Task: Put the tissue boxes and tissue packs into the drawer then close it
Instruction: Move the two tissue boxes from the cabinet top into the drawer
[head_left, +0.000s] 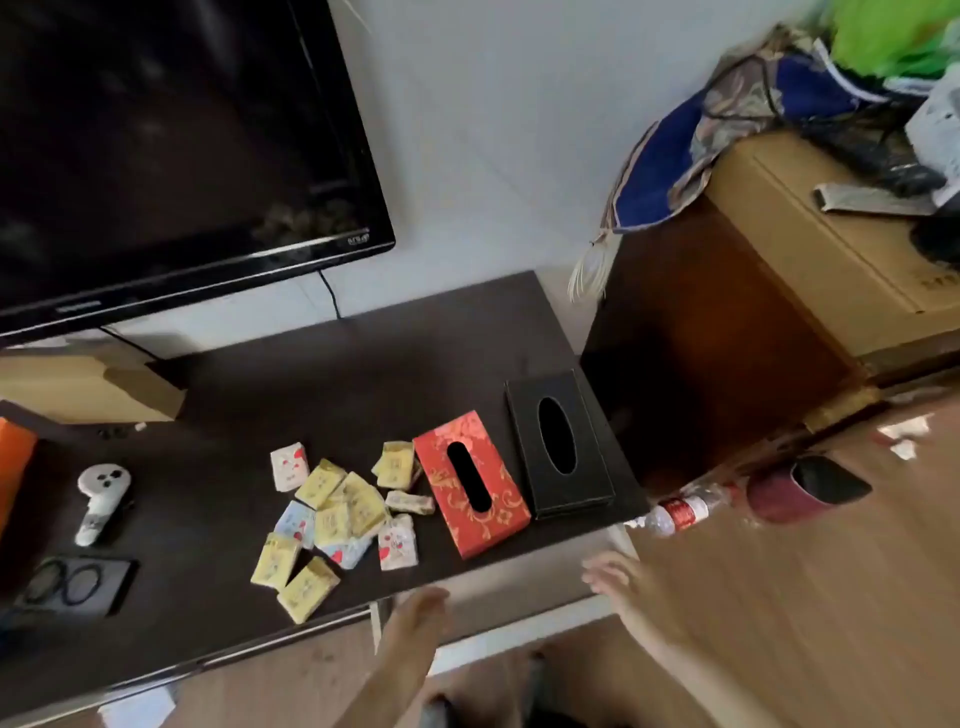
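two tissue boxes (471, 483), about fourteen tissue packs (332, 519)

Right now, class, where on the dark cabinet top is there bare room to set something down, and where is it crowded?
Bare: the wide back strip of the cabinet top, between the cardboard box and the black tissue box. Also the patch between the white controller and the tissue packs. Crowded: the front, where packs meet the red tissue box.
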